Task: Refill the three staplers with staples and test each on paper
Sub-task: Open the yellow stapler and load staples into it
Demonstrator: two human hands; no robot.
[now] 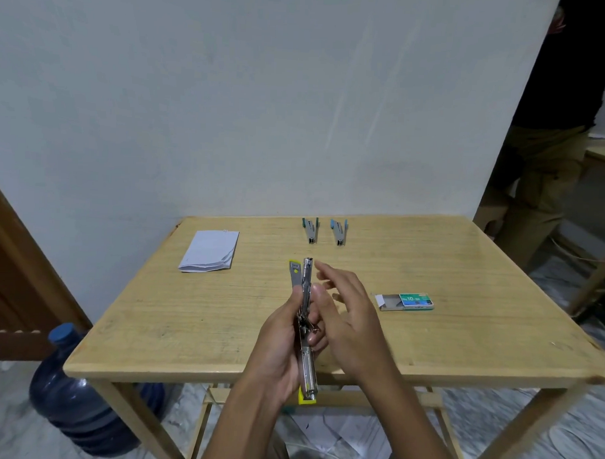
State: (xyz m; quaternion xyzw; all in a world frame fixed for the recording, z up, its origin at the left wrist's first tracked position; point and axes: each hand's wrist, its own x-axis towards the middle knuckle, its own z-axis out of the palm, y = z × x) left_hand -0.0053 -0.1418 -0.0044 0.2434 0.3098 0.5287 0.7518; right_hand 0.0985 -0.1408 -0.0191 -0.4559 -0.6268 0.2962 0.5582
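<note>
stapler with the yellow trim (306,284) is up in the air over the near edge of the desk (463,286), flipped open so the metal magazine runs lengthways away from the person. left hand (283,335) is wrapped round its middle, gripping it. right hand (349,313) sits just beside it with fingers loose and spread, holding nothing that i can make out, so no staple strip in there as far as i can tell. looks to me like the loading step, with testing not yet done on this one. green staple box (408,301) lies on the desk to the right with its tray slid out, well apart from the two blue staplers (310,231) (338,232) standing side by side at the far edge. paper stack (209,252) is over at the far left. stuff that could go sideways: the stapler hangs half past the desk edge, so a slack grip drops it on the floor. also a strip fed in crooked could snap or jam the channel, and a careless reach could knock that open tray and scatter staples everywhere.
</note>
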